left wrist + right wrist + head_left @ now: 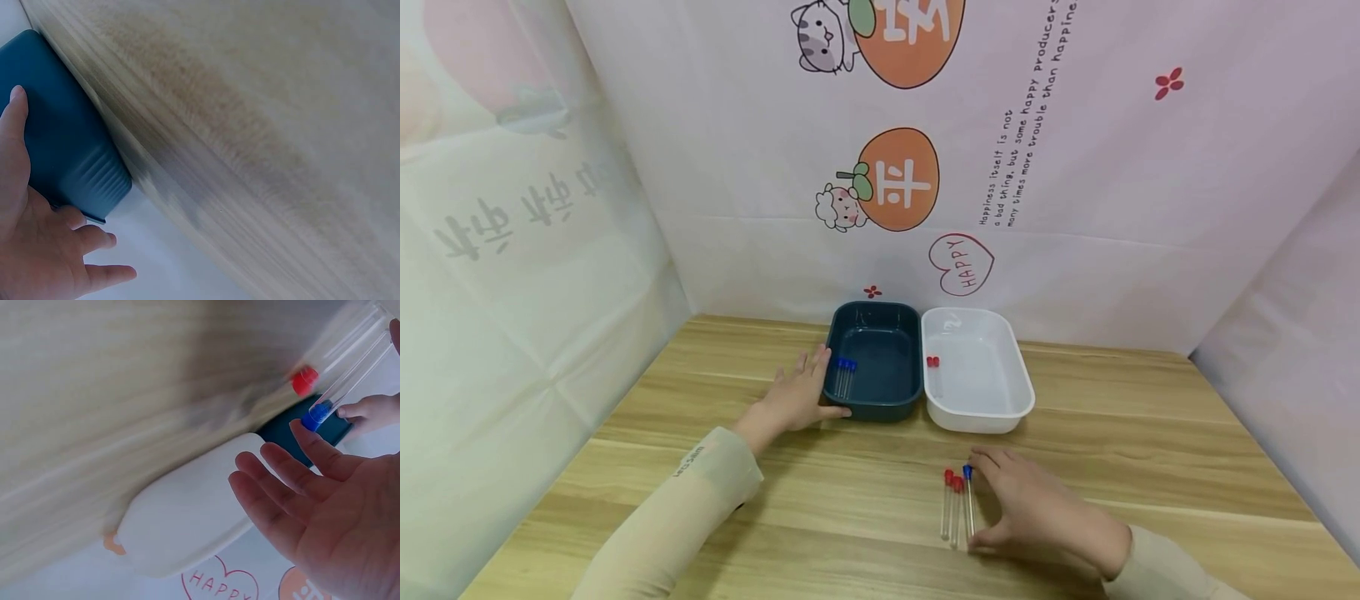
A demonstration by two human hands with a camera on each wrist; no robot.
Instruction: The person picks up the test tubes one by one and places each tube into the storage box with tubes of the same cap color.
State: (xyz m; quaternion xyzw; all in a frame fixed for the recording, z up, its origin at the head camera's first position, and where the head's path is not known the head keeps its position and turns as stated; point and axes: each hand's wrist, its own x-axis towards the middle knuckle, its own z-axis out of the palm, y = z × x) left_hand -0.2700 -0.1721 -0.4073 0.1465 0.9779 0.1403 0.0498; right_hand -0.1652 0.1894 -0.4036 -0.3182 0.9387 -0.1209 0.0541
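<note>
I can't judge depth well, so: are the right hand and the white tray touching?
Apart: the head view shows wooden tabletop between the right hand and the white tray.

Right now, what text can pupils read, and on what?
"HAPPY": heart, back cloth.
"Happiness itself is not a bad thing, but some happy producers many times more trouble than happine": back cloth, cut off.
"平": lower orange fruit.
Upper fruit: cut off.
Left cloth: blurred characters.
Sleeve: too small.

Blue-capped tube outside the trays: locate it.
In the head view, the blue-capped tube is right of centre, between two red-capped tubes and the right hand.
</note>
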